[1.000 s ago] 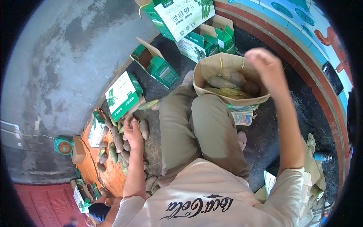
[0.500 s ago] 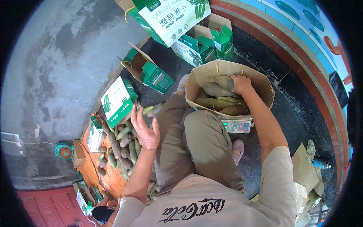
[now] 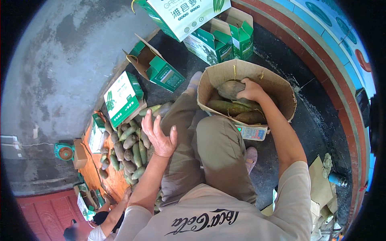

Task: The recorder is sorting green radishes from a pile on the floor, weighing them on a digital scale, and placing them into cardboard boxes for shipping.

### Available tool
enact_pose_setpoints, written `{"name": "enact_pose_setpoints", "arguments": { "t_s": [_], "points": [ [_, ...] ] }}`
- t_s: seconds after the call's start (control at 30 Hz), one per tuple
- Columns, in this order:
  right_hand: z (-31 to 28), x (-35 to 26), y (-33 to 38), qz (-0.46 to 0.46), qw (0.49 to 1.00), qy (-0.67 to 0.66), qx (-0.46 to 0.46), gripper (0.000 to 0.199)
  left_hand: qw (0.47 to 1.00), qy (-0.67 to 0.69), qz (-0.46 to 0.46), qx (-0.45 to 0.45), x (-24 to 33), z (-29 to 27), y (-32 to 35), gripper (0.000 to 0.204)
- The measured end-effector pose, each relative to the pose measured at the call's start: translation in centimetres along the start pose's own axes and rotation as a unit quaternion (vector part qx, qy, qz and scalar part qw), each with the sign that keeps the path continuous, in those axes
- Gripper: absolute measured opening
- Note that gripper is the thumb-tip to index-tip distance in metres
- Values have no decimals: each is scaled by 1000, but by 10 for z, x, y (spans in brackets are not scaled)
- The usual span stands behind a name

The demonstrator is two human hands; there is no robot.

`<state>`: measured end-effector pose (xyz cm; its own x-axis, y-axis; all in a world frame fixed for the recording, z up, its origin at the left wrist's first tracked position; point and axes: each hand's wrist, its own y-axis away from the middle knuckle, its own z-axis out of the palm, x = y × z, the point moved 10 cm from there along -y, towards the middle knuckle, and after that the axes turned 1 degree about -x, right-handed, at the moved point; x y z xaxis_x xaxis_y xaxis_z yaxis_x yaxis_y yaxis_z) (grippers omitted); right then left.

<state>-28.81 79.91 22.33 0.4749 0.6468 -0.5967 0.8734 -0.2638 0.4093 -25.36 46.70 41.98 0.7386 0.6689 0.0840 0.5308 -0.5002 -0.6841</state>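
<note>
Right hand: the right hand was seen in the upper middle of the frame, inside the cardboard box, its fingers laid over a large brownish-green root; whether they were clamped round it or only pressed upon it could not be told.
Left hand: the left hand was held left of centre, above the pile, fingers spread and released, nothing gripped.
Place of the root: it lay at the top of the box, upon other long roots, above the person's knee.
Look of the root: a thick, blunt, rounded body, dull brown with a greenish cast, its skin matt and seemingly earthy.
Handling: it was judged heavy for its bulk, stiff and solid, not easily crushed, though the skin could be bruised by a drop; a slight slip from dry soil was thought possible.
Where to take hold: the thick middle was judged best, fingers wrapped well round it, not the tapering end.
Scale: a small weighing scale was seen just under the near edge of the box.
Pile: green and brown roots were heaped on the floor at lower left.
Cartons: green-and-white cartons stood along the upper left and top.
</note>
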Motion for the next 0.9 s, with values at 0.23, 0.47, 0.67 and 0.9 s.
{"name": "enact_pose_setpoints", "arguments": {
  "t_s": [0.23, 0.47, 0.67, 0.9],
  "points": [
    [7, -42, 7, -120, 988, 40, 86, 55, 999, -26, 24, 6, 4, -4, 2, 54],
    [-72, -47, 68, -235, 919, 121, 291, 26, 997, 64, 9, -38, 30, -4, -20, 57],
    [-135, -18, 107, -188, 802, 252, 508, 26, 973, 172, 68, -136, 101, 36, -61, 49],
    [-118, 58, 65, 4, 924, 176, 340, 19, 920, 166, 141, -325, 168, 119, -47, 39]
  ]
}}
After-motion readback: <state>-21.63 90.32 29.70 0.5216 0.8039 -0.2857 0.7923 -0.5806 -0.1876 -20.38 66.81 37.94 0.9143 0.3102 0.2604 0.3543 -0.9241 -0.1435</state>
